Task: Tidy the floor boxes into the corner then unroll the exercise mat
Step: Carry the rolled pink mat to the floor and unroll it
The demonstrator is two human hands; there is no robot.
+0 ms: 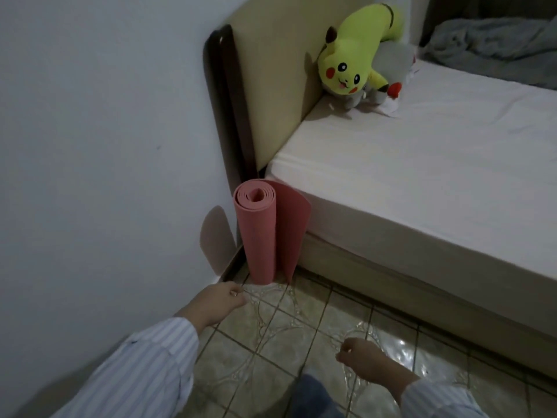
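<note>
A pink exercise mat stands rolled and upright on the floor, in the gap between the wall and the bed, its loose outer flap curling open to the right. My left hand reaches toward its base, a short way below and left of it, fingers curled, holding nothing. My right hand hangs lower over the tiles, fingers loosely curled and empty. No boxes are in view.
A bed with a white mattress and beige headboard fills the right side. A yellow plush toy and a grey blanket lie on it. The white wall runs along the left. The floor is glossy patterned tile.
</note>
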